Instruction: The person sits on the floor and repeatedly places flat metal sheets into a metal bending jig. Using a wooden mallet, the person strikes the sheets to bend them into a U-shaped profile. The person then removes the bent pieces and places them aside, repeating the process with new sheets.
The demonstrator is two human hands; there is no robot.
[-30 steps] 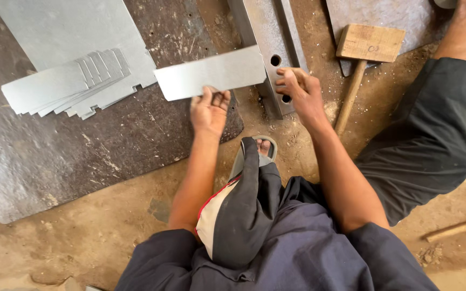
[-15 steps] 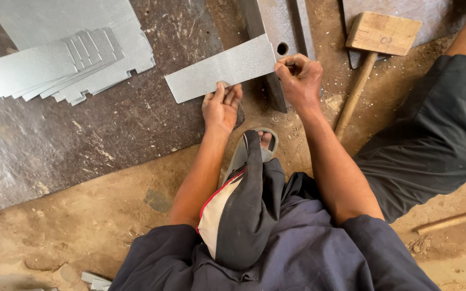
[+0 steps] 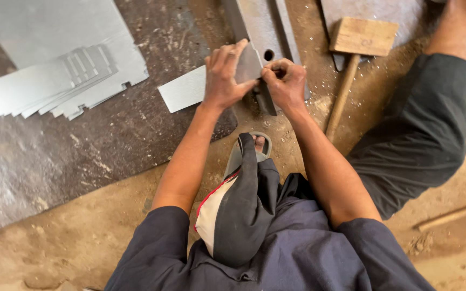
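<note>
A flat grey sheet-metal strip [image 3: 182, 90] lies across the dark floor plate and onto a heavy steel bar [image 3: 260, 24]. My left hand [image 3: 225, 75] is laid over the strip's right part, fingers curled on its top edge, gripping it. My right hand [image 3: 284, 82] pinches the strip's right end against the steel bar, fingers closed. The strip's right end is hidden under both hands.
A fanned stack of cut metal strips [image 3: 63, 83] rests on a larger sheet at the upper left. A wooden mallet [image 3: 360, 40] lies at the upper right. Dark steel floor plate [image 3: 55, 161] at left; my sandalled foot [image 3: 252, 148] sits below the hands. Dirt floor around.
My left hand has moved up from the strip's lower edge onto its top, closer to the right hand. The strip's right end has shifted along the steel bar.
</note>
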